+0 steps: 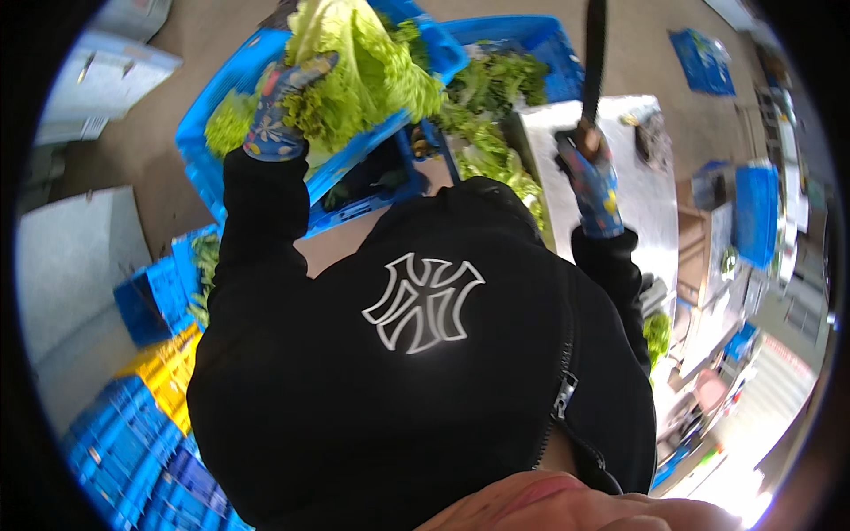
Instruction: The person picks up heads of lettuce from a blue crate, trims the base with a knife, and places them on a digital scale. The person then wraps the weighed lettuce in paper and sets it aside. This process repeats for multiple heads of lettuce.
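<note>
My left hand (282, 109), in a blue patterned glove, holds a head of green leaf lettuce (348, 73) above a blue plastic crate (206, 126) at the upper left. More lettuce shows inside that crate. My right hand (591, 166), gloved alike, is closed around the handle of a knife (595, 60); its long dark blade points away from me. Beneath this hand lies a metal worktable (637, 192). Between my hands, loose green leaves (495, 143) lie beside the table and reach up to a second blue crate (554, 40).
Another blue crate (355, 211) sits below the lettuce crate. Stacked blue crates (113, 438) and a yellow crate (174, 372) stand at the lower left. A dark clump (654, 141) rests on the table's far end. Farther right is a blue bin (756, 216).
</note>
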{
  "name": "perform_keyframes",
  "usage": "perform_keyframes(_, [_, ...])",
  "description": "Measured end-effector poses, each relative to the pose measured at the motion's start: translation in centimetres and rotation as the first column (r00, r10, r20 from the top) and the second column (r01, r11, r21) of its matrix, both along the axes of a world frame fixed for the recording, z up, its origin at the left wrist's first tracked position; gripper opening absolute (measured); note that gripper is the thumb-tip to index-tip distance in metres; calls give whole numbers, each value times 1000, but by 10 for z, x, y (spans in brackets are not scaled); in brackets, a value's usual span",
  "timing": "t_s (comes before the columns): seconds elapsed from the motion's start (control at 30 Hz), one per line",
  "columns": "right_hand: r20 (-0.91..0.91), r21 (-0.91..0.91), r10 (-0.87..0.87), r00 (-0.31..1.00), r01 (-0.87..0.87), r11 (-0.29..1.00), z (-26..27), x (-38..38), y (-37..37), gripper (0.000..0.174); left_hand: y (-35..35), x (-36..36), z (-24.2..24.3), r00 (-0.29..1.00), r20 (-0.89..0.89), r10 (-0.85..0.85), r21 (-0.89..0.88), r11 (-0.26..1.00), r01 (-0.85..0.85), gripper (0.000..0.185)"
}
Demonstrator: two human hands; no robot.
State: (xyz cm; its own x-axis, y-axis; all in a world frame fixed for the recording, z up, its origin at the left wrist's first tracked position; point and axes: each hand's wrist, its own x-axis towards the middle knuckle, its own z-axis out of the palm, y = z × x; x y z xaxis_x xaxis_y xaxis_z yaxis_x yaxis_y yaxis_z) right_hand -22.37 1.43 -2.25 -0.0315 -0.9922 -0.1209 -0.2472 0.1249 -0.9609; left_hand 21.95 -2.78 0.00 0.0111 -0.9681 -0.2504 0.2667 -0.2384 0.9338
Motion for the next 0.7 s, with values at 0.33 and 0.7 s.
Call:
perform_keyframes(0.33, [244,-63,77,967,-63,996,61,45,33,45,-4,-164,-7,796,14,-605,-219,775,593,66])
perform_keyframes(0.7, [-410,-230,-52,911,-48,972,32,-8,82,27,27,-216,22,691,568,-447,-368,613,699,47])
